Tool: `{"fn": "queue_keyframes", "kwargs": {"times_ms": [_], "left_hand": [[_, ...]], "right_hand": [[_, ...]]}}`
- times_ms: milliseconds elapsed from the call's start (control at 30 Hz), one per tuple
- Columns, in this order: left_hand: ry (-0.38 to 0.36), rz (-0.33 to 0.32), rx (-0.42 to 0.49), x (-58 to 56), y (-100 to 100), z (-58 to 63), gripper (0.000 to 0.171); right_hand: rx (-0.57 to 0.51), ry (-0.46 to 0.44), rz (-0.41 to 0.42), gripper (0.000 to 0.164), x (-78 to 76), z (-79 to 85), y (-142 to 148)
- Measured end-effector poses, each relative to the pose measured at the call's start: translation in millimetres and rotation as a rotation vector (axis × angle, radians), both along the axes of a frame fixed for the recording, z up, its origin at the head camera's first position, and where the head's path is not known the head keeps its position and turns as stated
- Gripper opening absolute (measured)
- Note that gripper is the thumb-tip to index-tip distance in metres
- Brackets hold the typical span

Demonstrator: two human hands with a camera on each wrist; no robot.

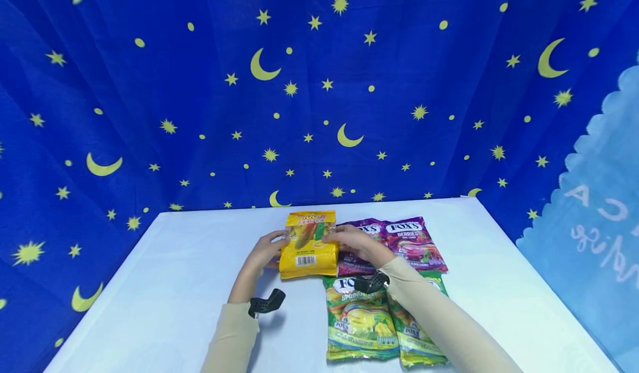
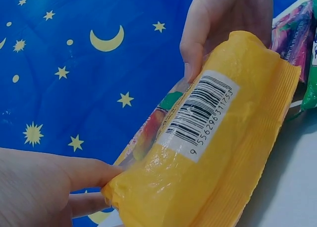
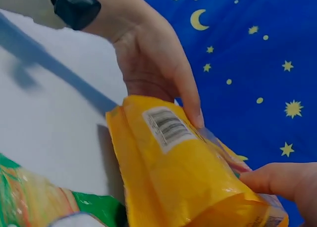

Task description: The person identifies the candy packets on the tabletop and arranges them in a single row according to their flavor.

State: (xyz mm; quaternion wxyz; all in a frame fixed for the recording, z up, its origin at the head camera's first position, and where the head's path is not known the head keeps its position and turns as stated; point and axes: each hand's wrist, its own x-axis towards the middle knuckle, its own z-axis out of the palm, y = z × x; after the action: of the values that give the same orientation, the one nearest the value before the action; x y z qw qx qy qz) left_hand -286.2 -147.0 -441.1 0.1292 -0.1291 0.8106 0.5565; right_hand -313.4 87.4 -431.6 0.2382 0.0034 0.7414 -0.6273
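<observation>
Between both hands is a yellow candy bag (image 1: 308,251) with a clear window and a white barcode label, its lower end towards me. My left hand (image 1: 263,251) grips its left edge and my right hand (image 1: 355,238) its right edge. In the left wrist view the left thumb and a finger pinch the side of the yellow bag (image 2: 218,153). The right wrist view shows the right thumb (image 3: 272,180) pressed on the front of the bag (image 3: 163,172). The bag's underside and the fingers behind it are hidden.
Two purple Fox's Berries bags (image 1: 416,245) lie right of the yellow bag, one partly under my right hand. Two green Fox's bags (image 1: 361,323) lie nearer me, one partly covered by my right forearm. A blue star-patterned cloth (image 1: 309,101) hangs behind the white table (image 1: 199,262).
</observation>
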Motion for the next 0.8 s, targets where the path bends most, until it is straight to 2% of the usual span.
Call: {"fn": "queue_keyframes", "kwargs": {"times_ms": [100,367,667,800], "left_hand": [[-0.005,0.004,0.013,2.6,0.1,0.3,0.053],[-0.003,0.027,0.037,9.9,-4.3,2.9,0.052],[0.003,0.006,0.019,23.0,-22.3,14.4,0.050],[-0.005,-0.008,-0.011,28.5,-33.4,21.2,0.051]], "right_hand": [[-0.046,-0.002,-0.011,0.072,4.3,-1.2,-1.1],[-0.105,-0.017,-0.055,0.084,10.1,-4.6,-3.0],[-0.215,-0.042,-0.043,0.053,15.1,-3.2,-18.1],[-0.254,-0.038,-0.018,0.050,17.7,-2.0,-27.4]]}}
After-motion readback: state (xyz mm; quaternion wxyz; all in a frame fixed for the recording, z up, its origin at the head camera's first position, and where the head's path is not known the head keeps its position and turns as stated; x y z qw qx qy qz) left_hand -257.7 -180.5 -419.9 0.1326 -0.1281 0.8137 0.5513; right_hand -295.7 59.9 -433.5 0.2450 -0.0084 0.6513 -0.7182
